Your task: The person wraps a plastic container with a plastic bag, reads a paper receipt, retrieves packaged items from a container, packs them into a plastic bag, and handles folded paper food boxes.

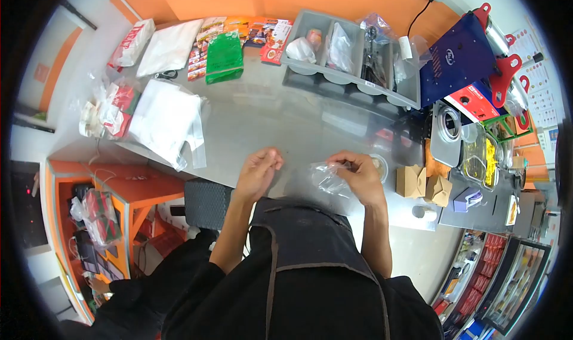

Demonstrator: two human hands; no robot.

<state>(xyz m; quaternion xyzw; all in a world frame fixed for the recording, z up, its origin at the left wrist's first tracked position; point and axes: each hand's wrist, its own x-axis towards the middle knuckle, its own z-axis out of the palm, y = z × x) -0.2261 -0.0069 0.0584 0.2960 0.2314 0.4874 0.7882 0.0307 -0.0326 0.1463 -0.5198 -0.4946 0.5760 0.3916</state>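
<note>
My right hand [358, 176] pinches a crumpled clear plastic bag [330, 179] over the front edge of the metal counter [250, 110]. Just right of that hand, partly covered by it, is a round white-rimmed container [380, 165]. My left hand [259, 171] is raised over the counter edge to the left of the bag, apart from it, with its fingers curled together; whether anything small is between them cannot be made out.
A grey divided tray [352, 71] stands at the back. White plastic bags [167, 119] and a green packet [225, 58] lie left. Two brown boxes [411, 181] and a steel sealing machine [446, 134] stand right. Another person's dark sleeve [140, 292] shows at lower left.
</note>
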